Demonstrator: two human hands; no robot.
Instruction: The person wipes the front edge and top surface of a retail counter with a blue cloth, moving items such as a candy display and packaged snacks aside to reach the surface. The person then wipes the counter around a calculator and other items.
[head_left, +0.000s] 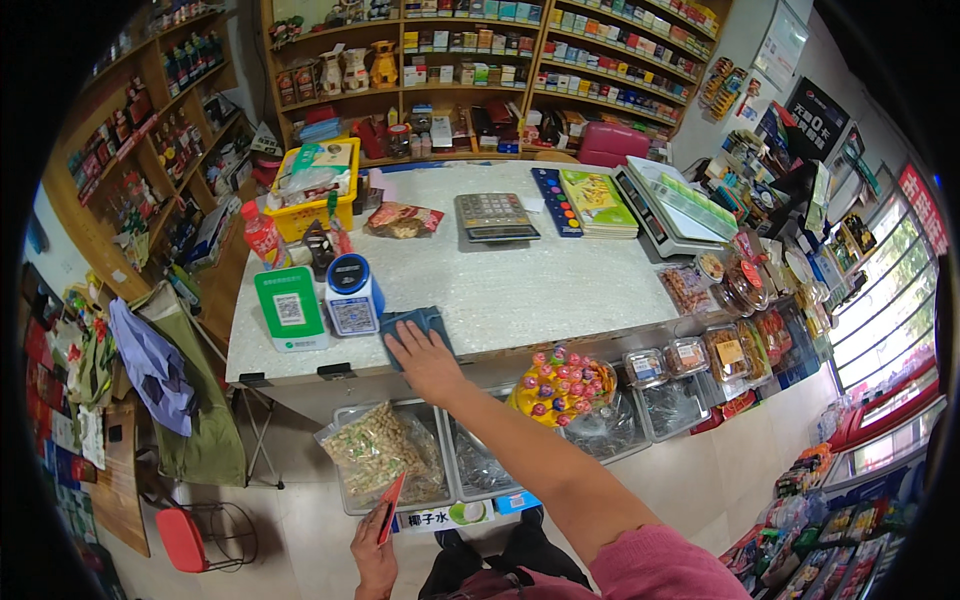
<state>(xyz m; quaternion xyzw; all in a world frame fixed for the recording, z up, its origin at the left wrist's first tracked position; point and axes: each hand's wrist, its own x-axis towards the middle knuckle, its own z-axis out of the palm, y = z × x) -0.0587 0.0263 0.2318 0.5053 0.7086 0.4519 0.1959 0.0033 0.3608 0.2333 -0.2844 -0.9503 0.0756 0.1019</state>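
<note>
The pale, speckled counter (480, 285) carries the soft-looking, dark, squarish cloth (432, 318) at its near edge, left of the middle. Your right hand (424, 362) rests on it, fingers spread; work seems under way, but how much remains is unclear. Your left hand (375, 562) pinches a thin, flat red piece (391, 508).

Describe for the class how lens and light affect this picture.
Head view: black corners frame the scene, and the light-brown wooden shelves at left lean steeply; head view, right: the tall barred window is bright, partly washed out; head view, centre: the right hand and dark blue-grey cloth look fairly sharp.
</note>
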